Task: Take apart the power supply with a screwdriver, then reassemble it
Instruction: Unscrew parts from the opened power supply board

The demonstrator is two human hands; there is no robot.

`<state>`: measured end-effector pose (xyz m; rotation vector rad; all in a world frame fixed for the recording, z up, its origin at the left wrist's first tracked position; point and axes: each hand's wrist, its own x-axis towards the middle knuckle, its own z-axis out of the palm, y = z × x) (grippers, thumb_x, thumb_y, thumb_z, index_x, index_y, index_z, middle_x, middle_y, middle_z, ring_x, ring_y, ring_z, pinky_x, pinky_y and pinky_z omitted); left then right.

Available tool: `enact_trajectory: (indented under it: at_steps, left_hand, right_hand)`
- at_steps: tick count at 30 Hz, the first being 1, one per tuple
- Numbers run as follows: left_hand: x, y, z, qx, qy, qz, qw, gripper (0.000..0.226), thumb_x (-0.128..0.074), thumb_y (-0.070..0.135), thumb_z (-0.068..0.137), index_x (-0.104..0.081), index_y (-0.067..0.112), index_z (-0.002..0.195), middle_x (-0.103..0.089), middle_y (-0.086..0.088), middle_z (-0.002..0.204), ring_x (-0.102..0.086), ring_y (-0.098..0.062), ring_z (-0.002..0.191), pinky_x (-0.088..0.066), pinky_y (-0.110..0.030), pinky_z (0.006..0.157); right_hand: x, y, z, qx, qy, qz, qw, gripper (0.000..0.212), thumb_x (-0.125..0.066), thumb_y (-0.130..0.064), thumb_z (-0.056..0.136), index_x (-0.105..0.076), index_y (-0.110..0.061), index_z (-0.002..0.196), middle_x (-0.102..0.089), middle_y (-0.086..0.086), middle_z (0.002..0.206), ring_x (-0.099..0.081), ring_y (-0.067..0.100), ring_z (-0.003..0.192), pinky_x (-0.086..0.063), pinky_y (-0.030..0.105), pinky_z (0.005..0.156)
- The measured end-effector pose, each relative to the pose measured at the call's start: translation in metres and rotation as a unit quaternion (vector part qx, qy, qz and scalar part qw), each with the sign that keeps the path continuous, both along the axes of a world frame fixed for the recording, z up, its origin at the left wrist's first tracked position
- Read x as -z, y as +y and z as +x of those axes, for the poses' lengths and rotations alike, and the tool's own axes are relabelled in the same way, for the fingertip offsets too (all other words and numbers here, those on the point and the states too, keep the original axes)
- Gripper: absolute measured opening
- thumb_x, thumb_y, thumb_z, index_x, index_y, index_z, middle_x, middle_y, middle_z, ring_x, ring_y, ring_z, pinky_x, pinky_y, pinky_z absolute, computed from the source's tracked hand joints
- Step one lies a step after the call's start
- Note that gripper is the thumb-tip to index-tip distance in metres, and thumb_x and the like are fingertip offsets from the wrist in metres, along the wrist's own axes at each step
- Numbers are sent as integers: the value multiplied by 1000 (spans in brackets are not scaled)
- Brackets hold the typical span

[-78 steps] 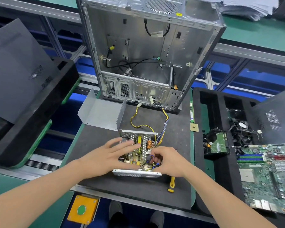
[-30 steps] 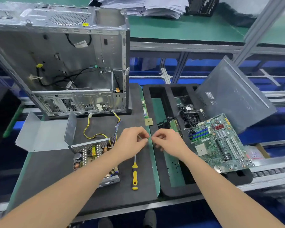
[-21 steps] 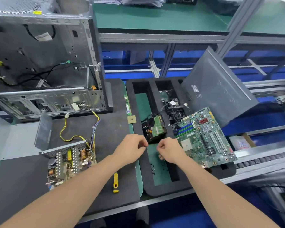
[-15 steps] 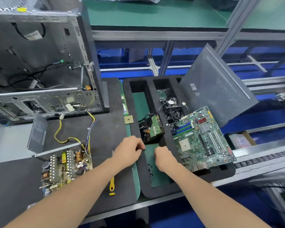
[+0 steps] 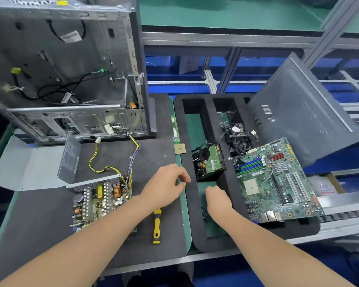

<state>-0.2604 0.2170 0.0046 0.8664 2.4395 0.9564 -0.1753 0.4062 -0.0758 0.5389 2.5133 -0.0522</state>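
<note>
We take the black foam tray (image 5: pixel 194 222) as our landmark. The left hand (image 5: pixel 166 186) hovers over its left wall with the fingers loosely curled. Thumb and forefinger are a narrow gap apart, and we can see nothing between them. The right hand (image 5: pixel 218 200) reaches down into the tray's left compartment, over its green floor. We see only the back of this hand; its fingers bend downward out of sight, so we cannot tell whether they hold anything. A few small dark bits (image 5: pixel 203 212) lie on that floor just beside the right wrist, too small for us to name.

The power supply (image 5: pixel 100 200) lies left of the tray on the dark mat (image 5: pixel 39 224). It is open, with its circuit board, coils and capacitors bare. Its wire bundle (image 5: pixel 131 162) runs toward the open computer case (image 5: pixel 66 69), which stands left of the tray's far end. The supply's grey metal cover (image 5: pixel 29 164) lies farther left of the tray, just beside the supply. The screwdriver (image 5: pixel 157 226), with a yellow and black handle, lies flat on the mat between supply and tray, partly under the left wrist.

Inside the tray, a hard drive (image 5: pixel 211 162) sits beyond the right hand. A motherboard (image 5: pixel 276 183) rests across the tray's right part, and a grey side panel (image 5: pixel 305 112) leans at its far right corner. 1 small square chip (image 5: pixel 179 148) lies just outside the tray's left wall.
</note>
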Motion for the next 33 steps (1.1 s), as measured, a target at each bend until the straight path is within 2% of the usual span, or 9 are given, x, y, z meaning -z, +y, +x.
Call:
enact_trajectory:
  at_steps: [5, 9, 13, 16, 19, 21, 24, 28, 33]
  left_hand:
    - [-11, -13, 0, -6, 1, -5, 1000, 25, -65, 18, 94, -67, 42, 90, -58, 19, 89, -56, -4, 67, -47, -22, 71]
    - [-21, -26, -1, -12, -25, 10, 1000, 22, -65, 16, 96, -70, 37, 93, -63, 22, 88, -61, -7, 68, -43, -12, 67]
    - [-33, -44, -4, -44, -63, 42, 996, 18, -63, 13, 97, -73, 28, 97, -70, 15, 84, -67, -4, 60, -46, -10, 61]
    - [-41, -57, -7, -93, -110, 68, 987, 19, -60, 12, 97, -73, 25, 98, -75, 8, 78, -70, -8, 56, -52, -15, 57]
    - [-44, -69, -11, -155, -158, 75, 972, 14, -60, 18, 100, -73, 21, 97, -78, 5, 80, -75, -17, 61, -59, -24, 65]
    - [-44, -77, -11, -202, -239, 132, 941, 15, -62, 19, 102, -74, 11, 99, -78, -2, 82, -75, -21, 65, -63, -31, 69]
    - [-48, -87, -10, -262, -374, 232, 859, 21, -62, 18, 104, -76, 3, 105, -78, -17, 97, -74, -20, 74, -63, -28, 70]
    - [-54, -100, -10, -291, -412, 275, 818, 21, -64, 19, 103, -76, 4, 111, -78, -19, 107, -73, -22, 87, -62, -26, 72]
    - [-58, -111, -12, -273, -455, 318, 786, 26, -72, 22, 98, -76, 3, 115, -78, -15, 110, -75, -20, 92, -60, -25, 75]
  right_hand:
    - [2, -1, 2, -8, -20, 3, 1000, 34, -58, 16, 87, -64, -1, 116, -65, 15, 118, -69, 36, 108, -48, 35, 73]
    - [-4, -2, -4, 21, 9, -8, 1000, 39, -62, 4, 95, -52, 0, 133, -59, 17, 131, -66, 34, 121, -54, 37, 90]
    - [-35, -7, -22, 71, 106, -35, 991, 16, -54, -10, 105, -53, -3, 120, -64, 14, 118, -70, 32, 108, -55, 37, 83]
    - [-63, -21, -34, 92, 246, -132, 956, 15, -50, -18, 109, -60, -6, 108, -69, 11, 105, -69, 31, 97, -50, 34, 77]
    - [-96, -55, -42, 88, 308, -305, 897, 10, -59, -27, 104, -63, -22, 97, -68, -7, 86, -66, 14, 79, -47, 23, 69]
    - [-111, -80, -47, 87, 304, -402, 859, 8, -63, -27, 103, -65, -24, 95, -65, -9, 81, -65, 10, 70, -52, 26, 67]
    - [-123, -110, -54, 66, 306, -465, 828, 6, -65, -22, 102, -67, -21, 97, -66, -5, 80, -64, 11, 69, -52, 26, 61]
    - [-132, -126, -55, 52, 317, -469, 823, 6, -65, -23, 102, -69, -20, 98, -69, -3, 84, -60, 10, 69, -57, 37, 67]
    - [-138, -130, -54, -4, 357, -437, 825, 5, -65, -20, 103, -69, -20, 101, -71, -8, 91, -61, 1, 77, -48, 14, 73]
